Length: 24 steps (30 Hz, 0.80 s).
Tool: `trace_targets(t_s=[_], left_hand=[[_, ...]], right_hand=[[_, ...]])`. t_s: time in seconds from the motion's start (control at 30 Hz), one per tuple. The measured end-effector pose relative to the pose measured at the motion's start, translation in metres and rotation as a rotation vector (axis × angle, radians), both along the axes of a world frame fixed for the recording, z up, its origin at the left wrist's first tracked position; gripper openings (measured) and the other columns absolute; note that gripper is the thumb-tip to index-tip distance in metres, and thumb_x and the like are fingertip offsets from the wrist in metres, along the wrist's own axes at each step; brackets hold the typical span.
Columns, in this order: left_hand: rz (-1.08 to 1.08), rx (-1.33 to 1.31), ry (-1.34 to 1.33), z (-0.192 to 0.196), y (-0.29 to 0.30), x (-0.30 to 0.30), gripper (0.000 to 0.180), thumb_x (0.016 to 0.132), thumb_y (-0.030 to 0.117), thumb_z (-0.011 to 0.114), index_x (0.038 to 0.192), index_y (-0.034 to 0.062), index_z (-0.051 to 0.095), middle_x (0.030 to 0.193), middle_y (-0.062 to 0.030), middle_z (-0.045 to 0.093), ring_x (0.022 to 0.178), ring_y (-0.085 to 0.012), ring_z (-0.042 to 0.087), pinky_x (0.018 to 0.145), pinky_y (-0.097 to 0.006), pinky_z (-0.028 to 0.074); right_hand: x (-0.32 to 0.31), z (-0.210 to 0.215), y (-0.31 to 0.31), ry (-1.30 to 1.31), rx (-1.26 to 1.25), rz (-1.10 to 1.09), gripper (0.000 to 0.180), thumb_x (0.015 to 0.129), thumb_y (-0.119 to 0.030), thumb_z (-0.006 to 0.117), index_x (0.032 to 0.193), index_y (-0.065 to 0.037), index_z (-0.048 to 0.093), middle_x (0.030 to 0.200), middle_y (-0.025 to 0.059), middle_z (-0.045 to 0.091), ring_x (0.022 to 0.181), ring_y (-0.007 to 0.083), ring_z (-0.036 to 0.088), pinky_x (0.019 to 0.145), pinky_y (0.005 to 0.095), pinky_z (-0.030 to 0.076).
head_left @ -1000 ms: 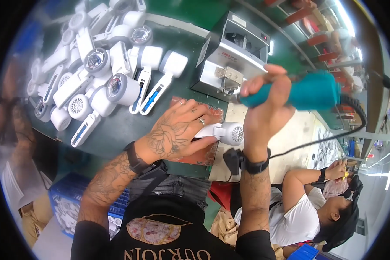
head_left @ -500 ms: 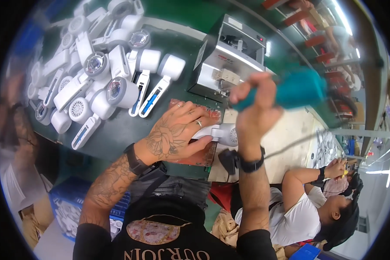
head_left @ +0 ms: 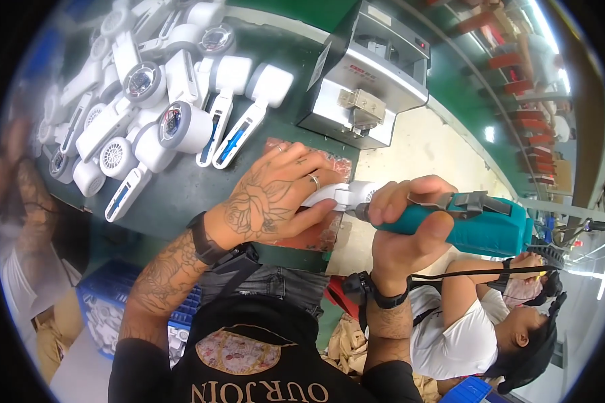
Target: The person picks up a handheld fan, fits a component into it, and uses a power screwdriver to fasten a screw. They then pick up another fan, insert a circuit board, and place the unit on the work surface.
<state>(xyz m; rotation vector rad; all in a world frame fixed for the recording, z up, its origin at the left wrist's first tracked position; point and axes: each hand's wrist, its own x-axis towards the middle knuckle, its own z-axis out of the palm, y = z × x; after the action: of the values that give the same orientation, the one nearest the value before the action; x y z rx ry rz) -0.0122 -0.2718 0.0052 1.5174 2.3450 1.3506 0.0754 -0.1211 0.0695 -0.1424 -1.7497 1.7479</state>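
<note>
My left hand (head_left: 282,195) presses flat on a white handheld fan part (head_left: 343,195) that lies on a reddish mat (head_left: 323,232) at the green table's edge. My right hand (head_left: 407,225) grips a teal electric screwdriver (head_left: 477,221), held nearly level with its tip against the white part beside my left fingers. A black cable (head_left: 464,275) runs from the tool past my right wrist.
Several white fan bodies and handles (head_left: 161,101) lie piled at the table's far left. A grey metal machine (head_left: 366,74) stands behind the mat. A blue crate (head_left: 107,302) sits below the table on the left. Another person in a white shirt (head_left: 464,336) sits at lower right.
My right hand has brought the teal screwdriver down from its raised position to the white part. My left hand stays pressed on that part.
</note>
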Motion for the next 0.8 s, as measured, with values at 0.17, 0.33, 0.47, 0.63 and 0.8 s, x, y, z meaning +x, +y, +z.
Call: trace_targets(t_s=[0.17, 0.33, 0.47, 0.63, 0.8], left_hand=[[-0.018, -0.018, 0.016, 0.003, 0.002, -0.002, 0.036, 0.085, 0.022, 0.069, 0.118, 0.0091, 0.066, 0.115, -0.0073, 0.063, 0.103, -0.0292, 0.057, 0.087, -0.041, 0.047], [-0.043, 0.024, 0.06, 0.006, 0.006, -0.002, 0.038, 0.082, 0.02, 0.072, 0.117, 0.0085, 0.065, 0.114, -0.0087, 0.061, 0.102, -0.0307, 0.057, 0.088, -0.042, 0.046], [-0.042, -0.04, 0.016, 0.01, 0.005, 0.0, 0.04, 0.079, 0.017, 0.073, 0.117, 0.0074, 0.065, 0.114, -0.011, 0.061, 0.102, -0.0337, 0.057, 0.087, -0.043, 0.046], [-0.063, -0.066, 0.007, 0.018, 0.007, 0.003, 0.041, 0.079, 0.016, 0.073, 0.118, 0.0061, 0.064, 0.113, -0.0124, 0.062, 0.102, -0.0353, 0.057, 0.089, -0.044, 0.045], [-0.061, -0.039, 0.04, 0.018, 0.006, 0.005, 0.041, 0.079, 0.016, 0.073, 0.118, 0.0058, 0.064, 0.112, -0.013, 0.062, 0.103, -0.0359, 0.056, 0.089, -0.046, 0.045]], right_hand=[[-0.001, -0.01, -0.001, -0.003, 0.021, 0.001, 0.057, 0.094, -0.059, 0.06, 0.1, -0.004, 0.047, 0.062, 0.0059, 0.048, 0.048, 0.0169, 0.046, 0.045, 0.032, 0.04], [0.002, -0.021, -0.001, 0.036, -0.106, 0.051, 0.044, 0.093, -0.043, 0.069, 0.093, -0.005, 0.047, 0.063, 0.0082, 0.051, 0.052, 0.0201, 0.052, 0.048, 0.0348, 0.044], [0.007, -0.038, 0.008, 0.028, -0.043, 0.084, 0.036, 0.092, -0.031, 0.072, 0.093, -0.002, 0.051, 0.066, 0.0092, 0.054, 0.054, 0.0196, 0.053, 0.053, 0.0337, 0.045], [0.015, -0.04, 0.007, 0.024, -0.134, 0.081, 0.032, 0.093, -0.024, 0.071, 0.094, 0.0, 0.051, 0.07, 0.0084, 0.055, 0.062, 0.0183, 0.055, 0.059, 0.0318, 0.046], [0.015, -0.028, 0.007, -0.057, -0.151, 0.149, 0.034, 0.096, -0.026, 0.069, 0.107, 0.002, 0.054, 0.075, 0.0053, 0.058, 0.068, 0.0147, 0.058, 0.063, 0.0298, 0.047]])
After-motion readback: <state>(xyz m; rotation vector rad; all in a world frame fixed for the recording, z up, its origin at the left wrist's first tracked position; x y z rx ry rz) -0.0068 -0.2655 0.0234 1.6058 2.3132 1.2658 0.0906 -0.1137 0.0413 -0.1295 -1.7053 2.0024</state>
